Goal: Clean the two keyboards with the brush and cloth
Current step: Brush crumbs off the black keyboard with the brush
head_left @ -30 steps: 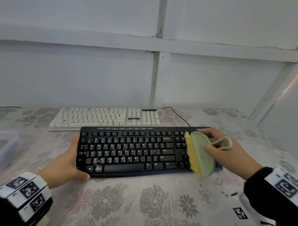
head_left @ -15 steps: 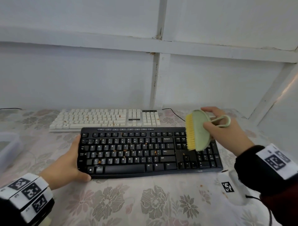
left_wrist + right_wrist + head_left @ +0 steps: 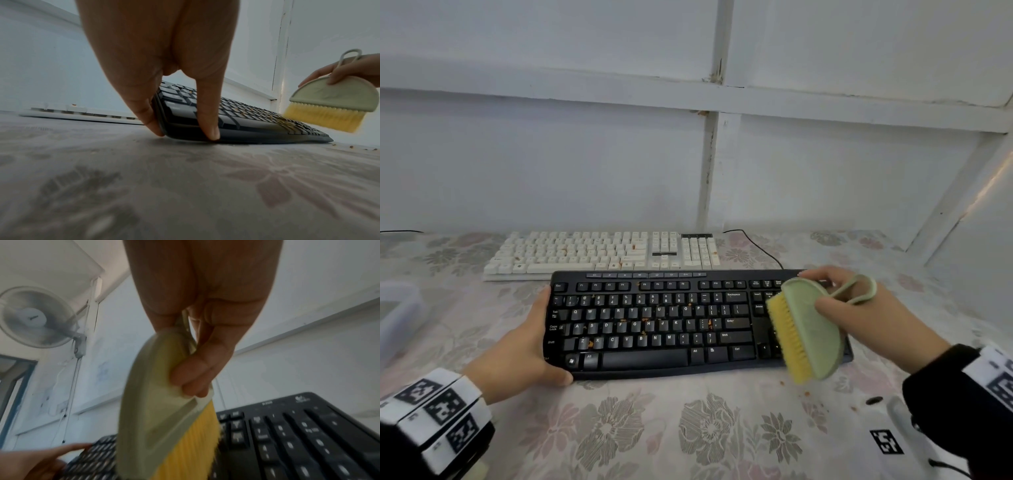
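A black keyboard (image 3: 688, 322) lies across the middle of the head view on a tabletop (image 3: 688, 428) covered in a pale floral cloth. Small orange crumbs sit among its letter keys. Directly behind it, toward the upper middle of the frame and just apart from it, lies a white keyboard (image 3: 602, 251), also flecked with orange crumbs, with a dark cable trailing from its right end.

The left hand (image 3: 524, 346) is at the lower left of the frame and grips the left end of the black keyboard. In the left wrist view its grip is clamped on that end: the fingers (image 3: 148, 113) lie against the side edge and the thumb comes down over the near corner, its tip at the tabletop.

The right hand (image 3: 866, 318) is at the right of the frame and holds a brush (image 3: 808, 329) with a pale green half-round body, yellow bristles and a thin loop at its top. Its grip is closed on the body, thumb on the near face and fingers on the far face. The brush is over the right end of the black keyboard, bristles pointing left and down toward the keys; the bristles are blurred, so whether they touch the keys cannot be told.

A few loose crumbs (image 3: 806, 393) lie on the tabletop at the lower right, near the keyboard's front right corner. A clear container edge (image 3: 400, 308) shows at the far left. The right wrist view shows a wall fan (image 3: 37, 316) at its upper left.
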{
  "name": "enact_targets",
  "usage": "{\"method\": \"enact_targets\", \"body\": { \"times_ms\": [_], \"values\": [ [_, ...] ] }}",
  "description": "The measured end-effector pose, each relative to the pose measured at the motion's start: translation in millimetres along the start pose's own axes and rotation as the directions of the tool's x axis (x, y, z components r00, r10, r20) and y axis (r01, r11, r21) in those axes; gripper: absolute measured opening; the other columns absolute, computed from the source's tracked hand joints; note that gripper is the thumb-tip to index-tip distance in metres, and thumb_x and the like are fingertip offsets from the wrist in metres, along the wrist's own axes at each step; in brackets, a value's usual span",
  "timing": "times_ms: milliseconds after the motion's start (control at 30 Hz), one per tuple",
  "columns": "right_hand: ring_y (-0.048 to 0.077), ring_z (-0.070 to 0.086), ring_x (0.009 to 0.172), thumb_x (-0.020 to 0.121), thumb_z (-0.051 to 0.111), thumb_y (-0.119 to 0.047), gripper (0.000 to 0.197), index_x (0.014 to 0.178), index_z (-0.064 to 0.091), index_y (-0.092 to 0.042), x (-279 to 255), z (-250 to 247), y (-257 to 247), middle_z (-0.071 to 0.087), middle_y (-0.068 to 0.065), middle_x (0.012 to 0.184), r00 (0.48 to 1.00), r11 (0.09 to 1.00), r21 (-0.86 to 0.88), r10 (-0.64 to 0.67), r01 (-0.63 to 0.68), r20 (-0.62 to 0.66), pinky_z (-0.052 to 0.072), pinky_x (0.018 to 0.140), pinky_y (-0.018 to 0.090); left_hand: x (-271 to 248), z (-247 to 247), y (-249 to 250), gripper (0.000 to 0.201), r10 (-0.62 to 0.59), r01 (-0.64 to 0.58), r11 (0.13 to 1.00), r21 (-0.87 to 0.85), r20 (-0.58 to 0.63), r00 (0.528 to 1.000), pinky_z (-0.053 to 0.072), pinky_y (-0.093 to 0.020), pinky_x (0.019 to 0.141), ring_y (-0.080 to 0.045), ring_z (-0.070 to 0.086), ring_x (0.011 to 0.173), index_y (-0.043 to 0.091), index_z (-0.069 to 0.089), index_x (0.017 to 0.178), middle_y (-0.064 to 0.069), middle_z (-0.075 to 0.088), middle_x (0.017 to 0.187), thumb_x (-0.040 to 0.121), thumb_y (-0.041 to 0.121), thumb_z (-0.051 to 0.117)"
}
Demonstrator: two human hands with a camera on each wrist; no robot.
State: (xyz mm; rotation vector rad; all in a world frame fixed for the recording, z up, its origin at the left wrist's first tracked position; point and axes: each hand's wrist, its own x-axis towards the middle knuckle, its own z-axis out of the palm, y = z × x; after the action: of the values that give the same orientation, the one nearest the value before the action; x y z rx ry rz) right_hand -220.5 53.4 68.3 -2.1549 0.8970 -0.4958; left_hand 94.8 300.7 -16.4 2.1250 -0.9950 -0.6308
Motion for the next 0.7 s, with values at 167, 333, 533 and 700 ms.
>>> {"method": "enact_targets", "body": {
  "times_ms": [167,333,533,700],
  "values": [
    [0.020,0.057,0.068,0.085,0.052,-0.008,0.038,0.103,0.057,-0.041,21.8,-3.4,-8.8,0.068,0.011,0.086,0.984,0.998,0.062,-0.023,0.034,-0.175,0.051,0.065,0.037,-0.7,-0.8,-0.8,0.125,-0.005,0.005,1.000,-0.001,0.003,1.000,0.042,-0.016,0.071,-0.003,0.057,0.093,0.067,-0.001,0.117,0.023,0.052,0.112,0.059,-0.007,0.081],
    [0.018,0.055,0.069,0.087,0.052,-0.009,0.033,0.103,0.056,-0.037,11.9,14.9,-1.2,0.067,0.012,0.091,0.997,1.000,0.020,-0.007,0.009,-0.071,0.043,0.058,0.023,0.1,0.1,-1.1,0.124,0.003,-0.003,1.000,0.003,-0.001,1.000,0.041,-0.015,0.070,-0.002,0.056,0.092,0.069,-0.003,0.113,0.025,0.050,0.110,0.060,-0.006,0.081],
    [0.016,0.054,0.067,0.086,0.054,-0.007,0.032,0.095,0.063,-0.036,-11.0,17.3,6.1,0.064,0.009,0.083,0.997,0.998,0.064,0.023,-0.027,0.068,0.045,0.056,0.025,0.7,0.1,-2.1,0.125,-0.002,0.002,1.000,0.010,0.013,1.000,0.041,-0.014,0.072,0.001,0.054,0.094,0.060,-0.002,0.125,0.028,0.046,0.112,0.060,-0.005,0.081],
    [0.018,0.062,0.075,0.088,0.053,-0.005,0.036,0.099,0.061,-0.039,12.9,0.8,-2.5,0.069,-0.001,0.085,0.992,0.986,0.159,-0.021,0.040,-0.122,0.051,0.069,0.037,0.6,0.4,-2.2,0.123,-0.002,0.002,1.000,0.008,0.017,1.000,0.040,-0.013,0.070,0.001,0.053,0.093,0.059,-0.002,0.125,0.029,0.044,0.111,0.061,-0.006,0.081]
  ]
}}
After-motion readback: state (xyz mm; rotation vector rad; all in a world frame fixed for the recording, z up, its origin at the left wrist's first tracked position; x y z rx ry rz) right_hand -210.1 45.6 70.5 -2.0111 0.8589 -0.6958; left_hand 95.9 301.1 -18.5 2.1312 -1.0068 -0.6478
